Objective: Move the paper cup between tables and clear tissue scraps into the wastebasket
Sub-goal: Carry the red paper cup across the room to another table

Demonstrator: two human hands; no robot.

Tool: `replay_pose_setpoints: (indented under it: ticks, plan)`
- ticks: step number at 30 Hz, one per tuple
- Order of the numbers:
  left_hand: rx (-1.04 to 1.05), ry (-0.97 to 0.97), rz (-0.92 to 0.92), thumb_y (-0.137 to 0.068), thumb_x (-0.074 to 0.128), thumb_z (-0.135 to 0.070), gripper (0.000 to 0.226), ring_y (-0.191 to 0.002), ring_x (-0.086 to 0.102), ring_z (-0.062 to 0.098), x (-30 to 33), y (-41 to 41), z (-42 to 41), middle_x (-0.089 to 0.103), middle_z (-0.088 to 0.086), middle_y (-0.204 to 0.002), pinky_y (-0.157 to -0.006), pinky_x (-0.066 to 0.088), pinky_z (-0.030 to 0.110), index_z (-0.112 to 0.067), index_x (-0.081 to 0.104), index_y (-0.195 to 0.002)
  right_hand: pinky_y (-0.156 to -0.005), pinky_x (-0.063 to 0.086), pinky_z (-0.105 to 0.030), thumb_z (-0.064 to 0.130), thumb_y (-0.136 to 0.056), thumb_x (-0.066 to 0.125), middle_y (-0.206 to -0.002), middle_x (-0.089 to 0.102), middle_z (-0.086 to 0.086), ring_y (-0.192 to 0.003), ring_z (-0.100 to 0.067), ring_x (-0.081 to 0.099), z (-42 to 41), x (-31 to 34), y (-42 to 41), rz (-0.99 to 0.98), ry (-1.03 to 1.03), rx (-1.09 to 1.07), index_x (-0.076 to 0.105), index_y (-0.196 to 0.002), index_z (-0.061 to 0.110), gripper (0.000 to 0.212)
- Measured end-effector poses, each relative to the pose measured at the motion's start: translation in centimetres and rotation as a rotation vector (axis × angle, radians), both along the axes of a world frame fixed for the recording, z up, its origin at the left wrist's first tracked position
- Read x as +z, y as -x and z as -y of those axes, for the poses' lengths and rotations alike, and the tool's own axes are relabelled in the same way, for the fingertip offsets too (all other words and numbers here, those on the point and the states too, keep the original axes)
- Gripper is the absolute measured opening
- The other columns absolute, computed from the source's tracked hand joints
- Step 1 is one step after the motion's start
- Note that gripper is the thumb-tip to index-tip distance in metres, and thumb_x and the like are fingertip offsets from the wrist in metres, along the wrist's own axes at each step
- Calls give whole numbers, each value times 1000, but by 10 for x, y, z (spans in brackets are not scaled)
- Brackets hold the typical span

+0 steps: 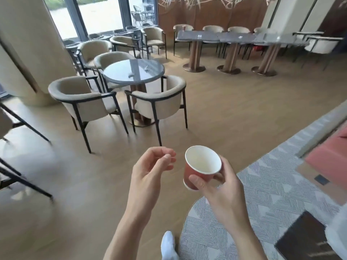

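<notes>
My right hand [221,186] grips a red paper cup [199,169] with a white inside, tilted so its empty mouth faces me. My left hand [152,169] hovers just left of the cup with its fingers loosely curled, thumb near fingertips, and I see nothing in it. Ahead stands a round grey table [120,76] with two small white tissue scraps [146,68] on its top. Farther back a row of dark rectangular tables [221,37] carries more small white scraps [240,36] and a red cup [184,27] at its left end. No wastebasket is in view.
Beige armchairs [78,94] ring the round table; another chair's legs [22,124] stand at the far left. A large column [28,53] rises at left. Wooden floor lies between me and the tables; a patterned grey carpet [262,194] runs at right.
</notes>
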State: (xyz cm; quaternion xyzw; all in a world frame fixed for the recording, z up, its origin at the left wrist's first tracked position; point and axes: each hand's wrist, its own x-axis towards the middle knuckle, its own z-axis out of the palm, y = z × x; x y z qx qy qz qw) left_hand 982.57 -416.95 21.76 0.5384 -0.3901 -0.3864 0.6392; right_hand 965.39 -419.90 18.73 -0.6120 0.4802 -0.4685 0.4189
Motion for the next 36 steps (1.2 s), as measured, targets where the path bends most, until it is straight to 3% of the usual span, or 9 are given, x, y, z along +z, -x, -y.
replay_pose_setpoints:
  ticks: [4,11,15,19,21,25,29,33,36]
  plan:
    - [-124,-13,-8,-89,58,-26,18,-95,73,21,4,-14,123,78,5,-96,-89,57,37,-16,74,-92,-84,50,-12,55,-67,90,-116,71,25,-108,0,67,109,12,-17,-20,10,-13,61,-126,40,67]
    - [-278,25,4,-92,57,-25,17,-97,74,27,35,-9,301,78,4,-100,-78,54,21,-23,73,-87,-85,50,-12,57,-68,86,-117,70,23,-108,-3,68,270,42,-18,8,32,-146,60,-126,40,66]
    - [-335,-10,-19,-91,57,-25,20,-99,75,30,20,4,386,78,8,-102,-80,56,26,-11,71,-96,-88,52,-16,57,-69,91,-121,67,28,-109,-1,67,347,25,-5,29,4,-218,55,-134,41,76]
    - [-344,-44,-13,-91,59,-24,22,-101,75,29,-2,22,482,78,10,-103,-85,59,34,-7,71,-99,-86,51,-14,59,-64,84,-120,67,30,-108,-1,67,441,1,11,48,-18,-252,54,-127,47,71]
    - [-337,-27,3,-91,59,-24,21,-100,75,29,-8,33,536,78,9,-104,-84,59,33,-8,71,-98,-85,50,-12,52,-68,88,-118,68,28,-106,-1,67,498,-9,22,48,-12,-249,55,-124,47,65]
    - [-313,-22,39,-91,59,-23,21,-102,74,29,-3,59,653,78,9,-105,-92,57,46,-7,70,-99,-83,51,-12,36,-75,93,-117,69,27,-106,-3,68,622,-7,46,59,-10,-205,57,-125,41,62]
    - [-284,45,20,-92,59,-24,17,-102,75,27,23,74,764,78,7,-105,-88,55,41,-16,74,-95,-83,50,-11,50,-70,87,-119,68,27,-107,0,67,740,23,64,81,11,-168,57,-123,45,62]
    - [-234,34,-45,-93,59,-21,16,-98,75,25,26,79,851,77,9,-102,-82,59,33,-12,72,-96,-84,51,-13,46,-72,88,-120,68,24,-108,-2,67,831,31,69,56,6,-123,58,-126,41,62]
    - [-204,8,-69,-93,59,-22,18,-95,75,28,11,74,913,76,10,-101,-82,59,37,-9,71,-98,-86,52,-16,42,-75,90,-121,68,24,-110,-3,67,894,18,67,38,-32,-79,58,-127,41,61]
